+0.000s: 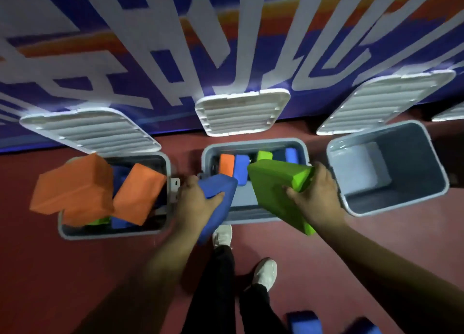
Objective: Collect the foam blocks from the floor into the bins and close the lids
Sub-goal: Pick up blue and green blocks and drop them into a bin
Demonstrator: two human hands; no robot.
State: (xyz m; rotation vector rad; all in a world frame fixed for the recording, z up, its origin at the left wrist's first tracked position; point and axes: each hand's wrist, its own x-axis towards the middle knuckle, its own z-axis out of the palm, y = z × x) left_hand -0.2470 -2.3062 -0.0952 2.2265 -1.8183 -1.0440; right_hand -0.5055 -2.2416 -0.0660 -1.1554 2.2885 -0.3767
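Three grey bins stand open against a printed wall. My left hand grips a blue foam block over the front left of the middle bin. My right hand grips a green foam block above the same bin, which holds orange, blue and green blocks. The left bin is heaped with orange blocks that stick out over its rim. The right bin holds nothing. More blue blocks lie on the floor at the bottom edge.
Each bin's white ribbed lid leans open against the wall behind it. A fourth lid shows at the far right edge. My feet in white shoes stand on the red floor just before the middle bin.
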